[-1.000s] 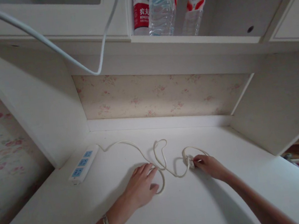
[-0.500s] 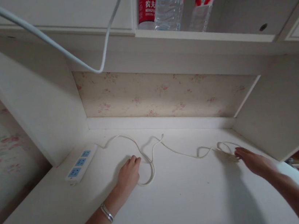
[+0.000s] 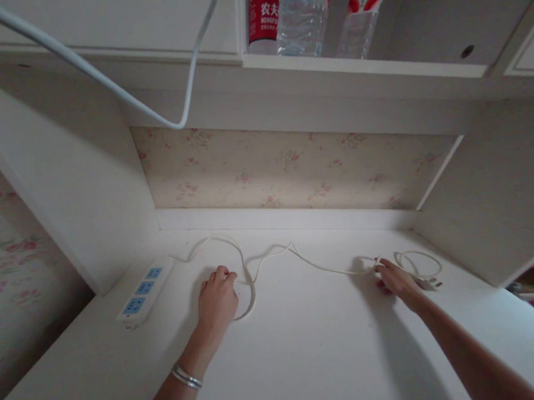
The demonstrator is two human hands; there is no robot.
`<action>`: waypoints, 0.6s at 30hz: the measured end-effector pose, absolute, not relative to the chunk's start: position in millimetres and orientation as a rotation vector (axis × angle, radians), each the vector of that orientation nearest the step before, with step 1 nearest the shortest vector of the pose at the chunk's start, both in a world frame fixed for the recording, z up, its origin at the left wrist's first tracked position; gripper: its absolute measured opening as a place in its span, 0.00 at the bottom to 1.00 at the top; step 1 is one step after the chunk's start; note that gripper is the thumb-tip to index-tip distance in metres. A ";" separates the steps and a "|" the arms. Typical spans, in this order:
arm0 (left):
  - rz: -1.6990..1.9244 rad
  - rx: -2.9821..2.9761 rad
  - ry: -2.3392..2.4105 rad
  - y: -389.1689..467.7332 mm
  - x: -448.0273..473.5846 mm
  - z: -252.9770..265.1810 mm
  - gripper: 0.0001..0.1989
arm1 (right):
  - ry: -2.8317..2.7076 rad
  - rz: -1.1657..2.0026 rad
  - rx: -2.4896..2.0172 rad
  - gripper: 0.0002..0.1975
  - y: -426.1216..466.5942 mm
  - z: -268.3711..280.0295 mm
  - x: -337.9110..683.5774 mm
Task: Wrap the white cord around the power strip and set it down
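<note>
A white power strip (image 3: 142,295) with blue socket faces lies at the left of the white desk (image 3: 288,361). From its far end a thin white cord (image 3: 322,267) loops and bends across to the right. My left hand (image 3: 219,296), a silver bracelet on its wrist, is closed on a loop of this cord. Farther right, my right hand (image 3: 396,280) pinches the cord with fingers together. Just beyond the right hand lie a cord loop and the plug (image 3: 429,283), resting on the desk.
Overhead, a shelf (image 3: 368,68) holds several plastic bottles (image 3: 301,8). A thick pale rod or cable (image 3: 136,105) hangs across the upper left. White side panels (image 3: 69,160) and floral wallpaper (image 3: 292,164) enclose the desk. Dim shelving stands at far right.
My right hand has moved left along the cord, away from the plug end, which now shows on the desk. My left hand has shifted slightly left and back, drawing its loop along.
</note>
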State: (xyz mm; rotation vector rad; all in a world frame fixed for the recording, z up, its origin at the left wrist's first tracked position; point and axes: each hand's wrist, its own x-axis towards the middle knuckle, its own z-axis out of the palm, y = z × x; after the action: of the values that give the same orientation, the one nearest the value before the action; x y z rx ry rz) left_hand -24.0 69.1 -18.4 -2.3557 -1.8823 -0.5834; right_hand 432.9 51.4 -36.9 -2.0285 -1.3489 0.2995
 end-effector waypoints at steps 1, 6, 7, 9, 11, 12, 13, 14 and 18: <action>-0.661 -2.385 -1.853 64.6 -21.6 -15.9 0.16 | -1.333 0.370 -1.976 0.14 57.7 -34.7 427.3; -1.072 -2.575 -1.646 36.5 -2.3 -3.3 0.16 | -1.129 0.725 -1.589 0.14 73.9 -1.7 385.4; -1.139 -2.612 -1.603 31.6 2.0 -1.3 0.15 | -1.047 0.828 -1.472 0.13 72.9 8.9 372.2; -1.228 -2.684 -1.529 24.1 10.2 1.0 0.17 | -1.006 0.933 -1.342 0.15 67.4 32.2 342.2; -1.254 -2.735 -1.483 20.8 18.3 0.6 0.22 | -1.080 1.019 -1.273 0.19 59.3 56.5 311.3; -1.251 -2.755 -1.466 20.9 22.5 -0.2 0.26 | -1.118 1.067 -1.237 0.19 55.1 68.3 296.9; -1.246 -2.773 -1.448 22.1 26.9 -1.0 0.29 | -1.151 1.112 -1.200 0.19 51.2 79.4 283.8; -1.244 -2.791 -1.431 24.3 31.5 -1.5 0.33 | -1.184 1.142 -1.166 0.19 47.6 89.6 272.0; -1.288 -2.878 -1.390 37.3 50.0 2.5 0.39 | -1.305 1.214 -1.043 0.17 37.2 119.4 236.0</action>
State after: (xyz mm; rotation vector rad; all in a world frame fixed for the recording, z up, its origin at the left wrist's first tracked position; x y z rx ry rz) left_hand 50.0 37.3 2.5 -2.8779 -1.3905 -1.2875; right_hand 236.0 37.2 119.4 -1.0429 -1.3053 1.2136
